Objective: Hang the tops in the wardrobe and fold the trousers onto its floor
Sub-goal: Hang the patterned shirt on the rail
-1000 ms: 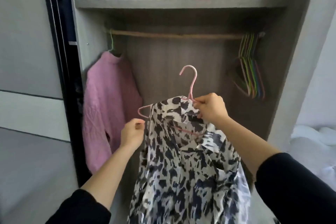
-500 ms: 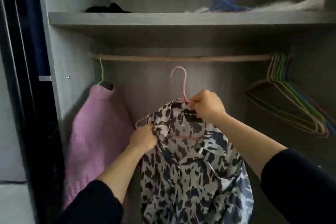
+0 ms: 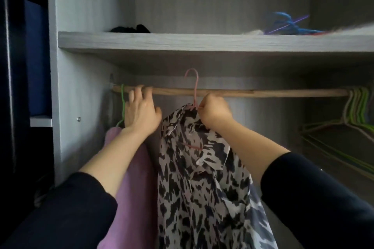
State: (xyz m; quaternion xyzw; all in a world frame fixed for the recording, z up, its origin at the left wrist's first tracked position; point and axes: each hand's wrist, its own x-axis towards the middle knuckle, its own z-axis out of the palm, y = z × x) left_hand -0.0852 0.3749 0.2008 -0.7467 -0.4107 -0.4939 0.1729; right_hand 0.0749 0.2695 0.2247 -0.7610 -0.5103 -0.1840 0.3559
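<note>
Fingers (image 3: 203, 107) of the right hand (image 3: 214, 112) pinch the neck of a pink hanger (image 3: 195, 87) carrying a black-and-white patterned shirt (image 3: 198, 184), its hook raised above the wooden rail (image 3: 263, 93) under the wardrobe shelf (image 3: 182, 41). The left hand (image 3: 139, 114) reaches up with fingers spread, tips touching the rail beside a green hanger (image 3: 122, 99) holding a pink sweater (image 3: 137, 188); empty hangers (image 3: 358, 107) bunch at the rail's far right

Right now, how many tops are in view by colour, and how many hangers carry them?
Pink top: 1
Black-and-white top: 1
Green hanger, under the pink top: 1
Pink hanger, under the black-and-white top: 1
Total: 2 tops, 2 hangers. The spare hangers at right overlap too much to count.
</note>
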